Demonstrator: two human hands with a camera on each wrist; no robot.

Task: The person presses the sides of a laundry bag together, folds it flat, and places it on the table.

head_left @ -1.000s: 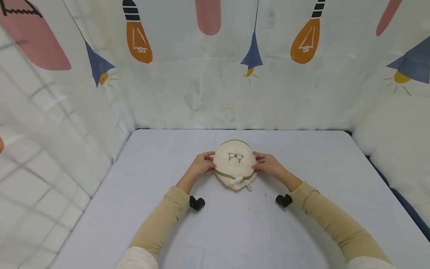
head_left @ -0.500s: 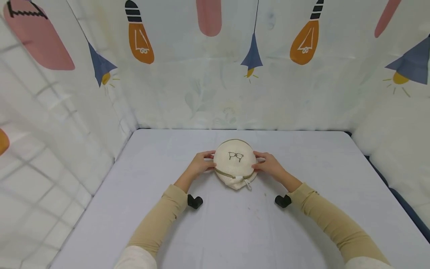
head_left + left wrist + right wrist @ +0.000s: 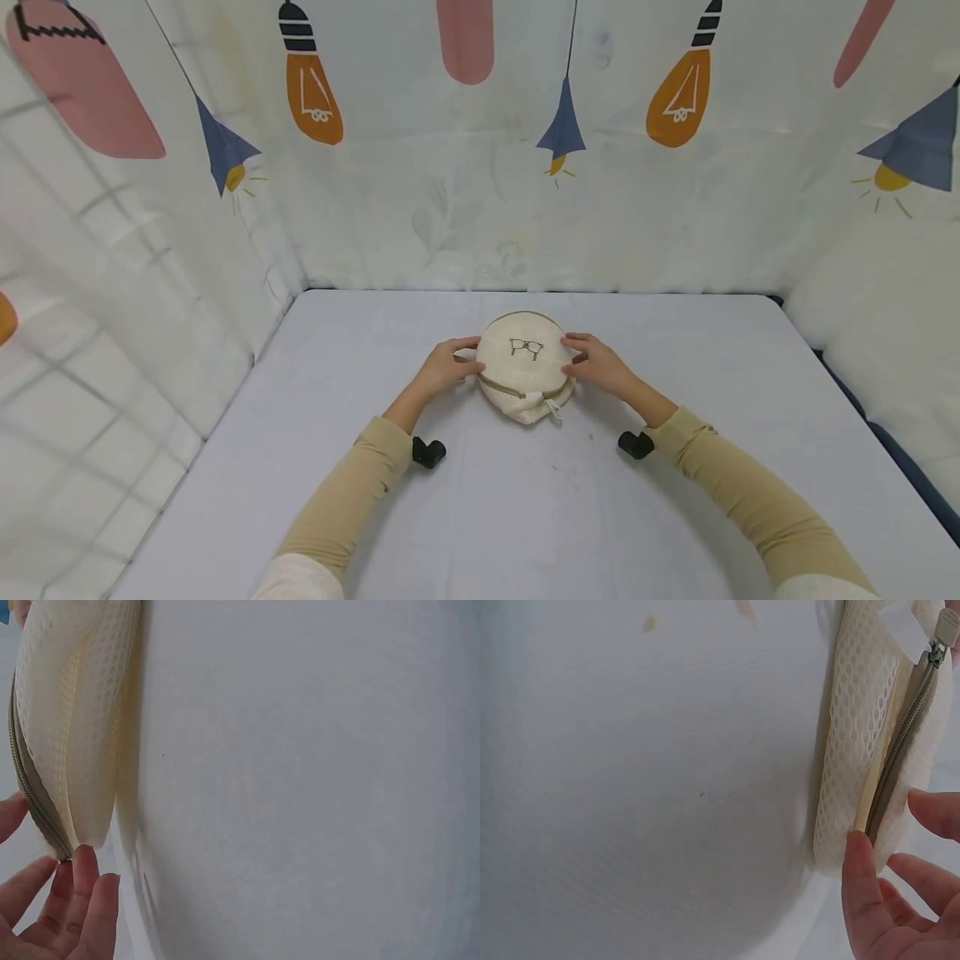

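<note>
Nearest, the sleeves (image 3: 341, 492) are cut off by the lower border. The left hand (image 3: 446, 367) and right hand (image 3: 598, 364), thumbs and fingers parted, touch opposite sides of a round zippered mesh pouch (image 3: 522, 362) on the surface (image 3: 525, 517); its underside and interior are hidden, and both wrist views crop it. Behind, a printed backdrop (image 3: 360, 217) runs past the upper border.

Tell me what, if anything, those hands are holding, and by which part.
A round cream mesh bag: the left hand and right hand hold it by opposite side edges, beside the zipper.
</note>
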